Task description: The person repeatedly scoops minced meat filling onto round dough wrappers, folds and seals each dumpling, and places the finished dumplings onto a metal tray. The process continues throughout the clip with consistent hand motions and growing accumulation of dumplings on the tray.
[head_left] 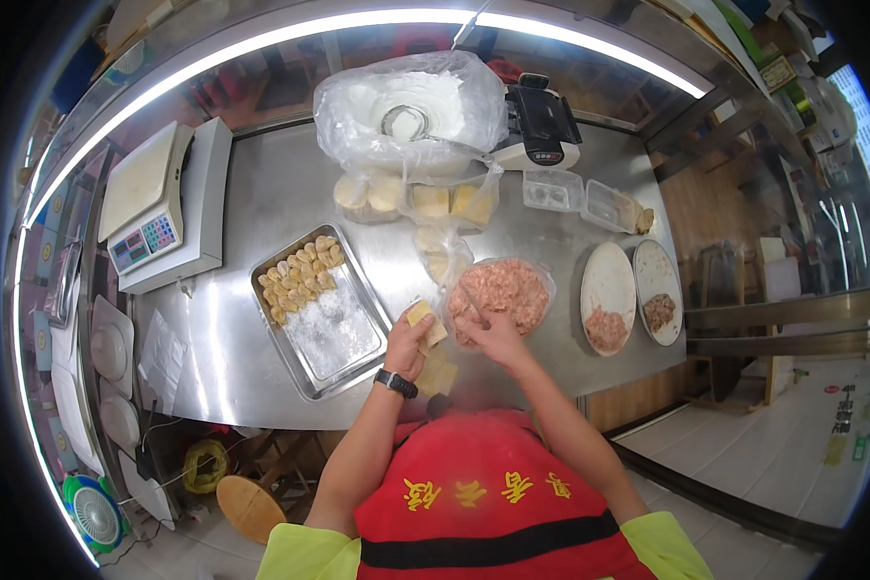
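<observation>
My left hand (405, 348), with a dark watch on its wrist, holds pale yellow dough wrappers (425, 323) between thumb and fingers. To its right, my right hand (494, 337) is closed round a thin stick-like tool (472, 298), whose tip reaches into a round heap of pink minced meat (514, 290). The tool's exact kind is hard to make out. More wrappers (437, 375) lie on the steel table below my left hand. On the left a metal tray (343, 338), dusted with white flour, carries rows of folded dumplings (298, 278) in its far part.
Bagged wrappers (435, 201) lie behind the meat, before a large plastic bag of flour (435, 92) with a scoop inside. Clear containers (553, 190) and two oval plates (608, 271) with meat stand right. A weighing scale (150, 198) occupies the far left; a black-topped device (543, 121) stands behind.
</observation>
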The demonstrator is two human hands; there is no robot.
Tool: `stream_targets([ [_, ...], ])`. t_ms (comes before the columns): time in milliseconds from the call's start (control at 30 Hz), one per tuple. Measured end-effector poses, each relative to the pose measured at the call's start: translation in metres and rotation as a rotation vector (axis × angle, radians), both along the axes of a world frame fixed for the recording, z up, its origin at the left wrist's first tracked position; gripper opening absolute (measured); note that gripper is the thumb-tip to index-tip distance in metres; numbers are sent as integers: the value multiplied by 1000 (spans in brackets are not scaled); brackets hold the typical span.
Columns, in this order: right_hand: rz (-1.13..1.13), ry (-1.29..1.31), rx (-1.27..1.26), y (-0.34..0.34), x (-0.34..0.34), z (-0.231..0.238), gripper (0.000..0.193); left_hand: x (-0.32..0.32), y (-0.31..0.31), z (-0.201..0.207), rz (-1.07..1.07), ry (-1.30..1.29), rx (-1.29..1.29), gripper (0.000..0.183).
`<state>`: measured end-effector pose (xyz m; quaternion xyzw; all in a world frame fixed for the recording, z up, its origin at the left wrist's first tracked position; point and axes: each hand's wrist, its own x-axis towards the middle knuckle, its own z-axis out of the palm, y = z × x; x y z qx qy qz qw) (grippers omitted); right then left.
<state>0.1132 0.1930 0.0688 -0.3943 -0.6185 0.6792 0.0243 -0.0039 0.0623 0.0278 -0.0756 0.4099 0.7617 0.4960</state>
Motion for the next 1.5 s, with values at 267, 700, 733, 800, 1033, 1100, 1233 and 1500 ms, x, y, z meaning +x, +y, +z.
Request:
stream_targets([
  [267,256,-20,365,-38,-22,27,24,4,-24,-9,-183,-115,243,38],
  [700,195,83,221,-29,7,9,21,27,-25,-21,-151,-231,180,37],
  [733,179,95,173,-29,8,9,21,29,-25,-25,-148,-213,175,38],
  [800,228,46,212,-29,13,11,20,30,-25,-28,-150,-201,182,39],
  [1033,-36,-96,-66,-2,34,17,46,-3,-27,-20,-27,-175,91,45],
  [1100,-2,-208,-47,9,28,16,52,-12,-20,-22,34,-3,-56,44],
  [1233,57,-358,63,19,12,-3,60,-9,6,-14,-134,544,-514,40],
  [1500,64,-287,131,2,-5,-23,56,22,44,-36,-19,391,-579,40],
])
